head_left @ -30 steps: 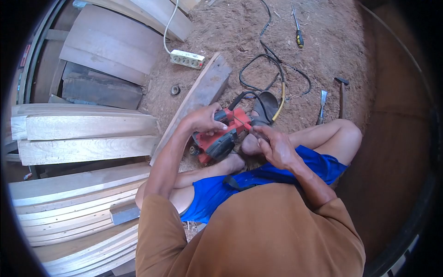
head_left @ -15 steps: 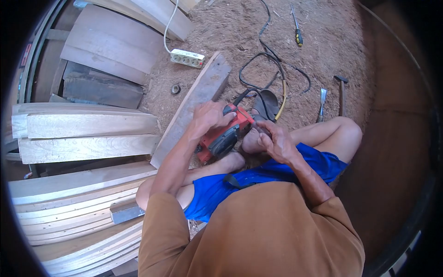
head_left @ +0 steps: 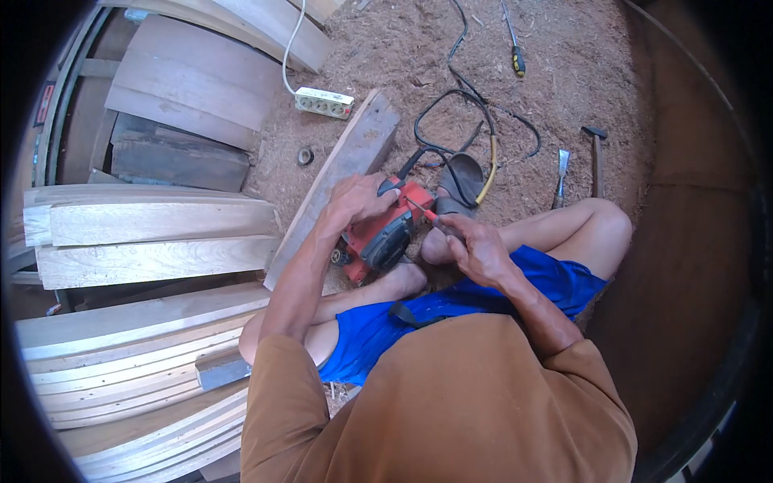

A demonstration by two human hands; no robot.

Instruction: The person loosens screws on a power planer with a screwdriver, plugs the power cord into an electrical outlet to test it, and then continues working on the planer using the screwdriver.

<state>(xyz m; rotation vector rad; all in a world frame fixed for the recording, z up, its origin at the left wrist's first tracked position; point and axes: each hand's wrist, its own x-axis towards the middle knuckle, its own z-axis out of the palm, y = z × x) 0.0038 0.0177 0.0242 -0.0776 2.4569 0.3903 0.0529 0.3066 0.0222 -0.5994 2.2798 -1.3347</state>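
A red and black electric hand planer (head_left: 390, 238) rests tilted beside my crossed feet, against the plank. My left hand (head_left: 358, 200) is wrapped over its black rear handle, fingers closed. In my right hand (head_left: 483, 251) is a small screwdriver (head_left: 427, 214) with a red handle part showing. Its thin shaft points at the planer's upper side; whether the tip touches a screw is too small to tell. The planer's black cord (head_left: 412, 163) leaves near my left hand.
A thick plank (head_left: 338, 165) lies left of the planer. Stacked boards (head_left: 157, 262) fill the left side. On the sawdust are a power strip (head_left: 324, 103), a black ring (head_left: 305, 156), another screwdriver (head_left: 518, 59), a chisel (head_left: 561, 173), a hammer (head_left: 597, 157) and a looped cable (head_left: 493, 165).
My right hand has shifted slightly, and the screwdriver's shaft now shows clearly, pointing at the planer. The planer has turned a little, bringing its front knob into sight. My left hand stays on it.
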